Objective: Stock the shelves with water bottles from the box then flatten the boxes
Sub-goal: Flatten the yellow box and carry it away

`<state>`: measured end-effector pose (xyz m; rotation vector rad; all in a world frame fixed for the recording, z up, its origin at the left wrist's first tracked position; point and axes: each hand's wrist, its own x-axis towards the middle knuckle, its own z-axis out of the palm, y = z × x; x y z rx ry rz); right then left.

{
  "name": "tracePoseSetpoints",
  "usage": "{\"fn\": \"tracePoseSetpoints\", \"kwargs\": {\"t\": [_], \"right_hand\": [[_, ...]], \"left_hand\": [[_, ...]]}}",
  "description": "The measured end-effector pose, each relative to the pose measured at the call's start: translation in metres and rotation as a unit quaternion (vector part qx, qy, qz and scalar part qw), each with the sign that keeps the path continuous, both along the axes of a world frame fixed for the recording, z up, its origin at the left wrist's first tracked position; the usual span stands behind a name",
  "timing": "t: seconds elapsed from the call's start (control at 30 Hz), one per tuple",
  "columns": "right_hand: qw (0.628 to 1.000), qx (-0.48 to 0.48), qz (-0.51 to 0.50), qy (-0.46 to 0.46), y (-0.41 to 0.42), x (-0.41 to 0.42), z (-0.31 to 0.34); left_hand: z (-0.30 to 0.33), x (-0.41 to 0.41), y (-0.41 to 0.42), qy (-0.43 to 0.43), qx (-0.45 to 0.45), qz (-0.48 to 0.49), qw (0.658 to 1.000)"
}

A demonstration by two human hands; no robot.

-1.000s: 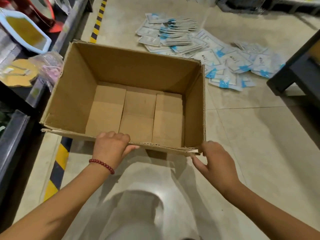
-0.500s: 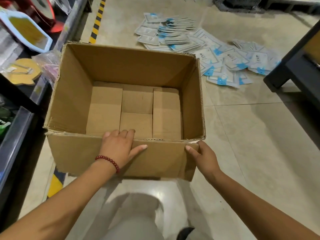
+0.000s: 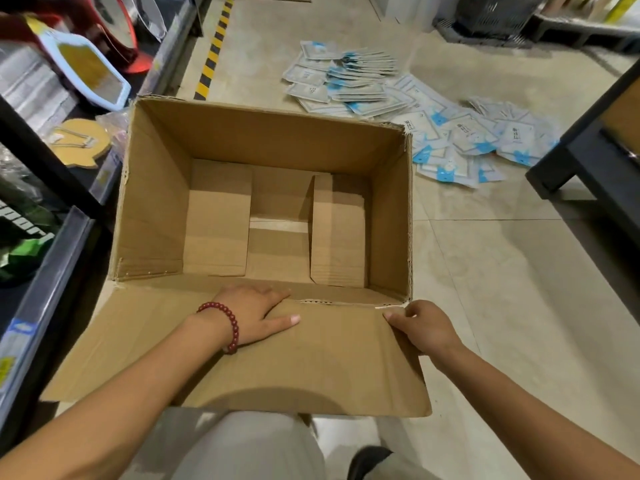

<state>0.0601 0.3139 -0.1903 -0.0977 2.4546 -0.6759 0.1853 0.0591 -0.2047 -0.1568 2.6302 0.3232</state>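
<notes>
One cardboard box point(image 3: 263, 209) stands open on the floor point(image 3: 502, 306) in front of you, with no bottles visible inside it. Its bottom is formed by inner flaps, and a narrow gap shows between the two centre flaps. The near wall point(image 3: 277, 358) of the box is folded outward toward you and lies nearly flat.

Your left hand point(image 3: 254, 313), with one red bead bracelet point(image 3: 225, 323) at the wrist, lies palm down on the fold line of that near wall. Its grip is released: the fingers are extended and pressed against the cardboard, thumb spread to the side.

Your right hand point(image 3: 420, 327) is at the right near corner of the box. Its grip is closed on the wall's edge, fingers curled over the cardboard.

One shelf rack point(image 3: 52, 271) stands just beside the box on your left. A scattered pile of white-and-blue packets point(image 3: 433, 123), too many to count, lies on the floor beyond the box.
</notes>
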Motion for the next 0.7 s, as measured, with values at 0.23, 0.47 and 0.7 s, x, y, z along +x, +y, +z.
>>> {"fn": "tracePoseSetpoints", "kwargs": {"t": [0.23, 0.47, 0.7], "right_hand": [[0.908, 0.104, 0.138, 0.383, -0.011, -0.006, 0.063], [0.826, 0.118, 0.287, 0.472, -0.079, -0.059, 0.111], [0.825, 0.142, 0.322, 0.443, -0.094, -0.048, 0.089]], "left_hand": [[0.003, 0.022, 0.019, -0.113, 0.060, 0.036, 0.991], [0.008, 0.031, 0.020, -0.146, 0.038, 0.015, 0.988], [0.046, 0.029, 0.004, 0.511, -0.035, -0.039, 0.858]]}}
